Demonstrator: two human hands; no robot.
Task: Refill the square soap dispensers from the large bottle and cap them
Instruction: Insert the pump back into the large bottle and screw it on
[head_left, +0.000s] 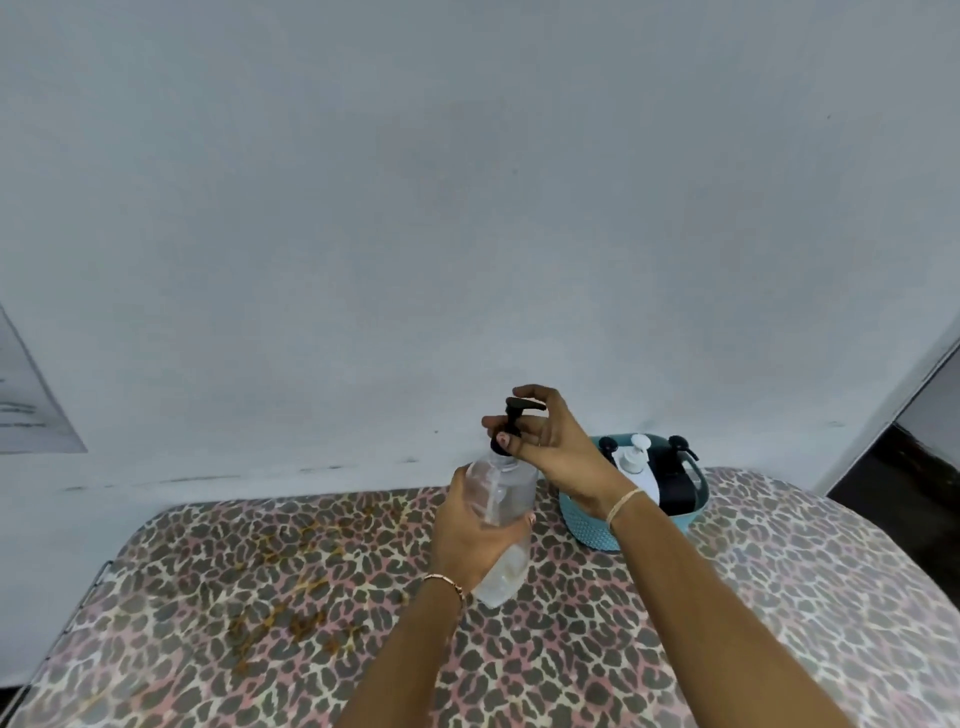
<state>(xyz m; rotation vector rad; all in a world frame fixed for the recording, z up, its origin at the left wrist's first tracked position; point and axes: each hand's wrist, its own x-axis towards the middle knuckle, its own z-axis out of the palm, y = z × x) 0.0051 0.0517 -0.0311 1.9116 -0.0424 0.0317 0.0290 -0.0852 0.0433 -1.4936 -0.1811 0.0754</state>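
Wide open leopard-print tabletop (208, 597) lies left of the clear pump bottle (506, 499), with more room at the near right. Tight on the far right: the teal basket (587, 530) sits just beside the bottle, pump dispensers (635, 460) poke up from it, and the right forearm (701, 587) crosses in front. The wall (467, 208) closes off the back.

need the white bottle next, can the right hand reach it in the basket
Not yet, probably: the right hand pinches the black pump on the clear bottle. Once freed, likely yes; the white bottle stands uncovered in the teal basket beside it.
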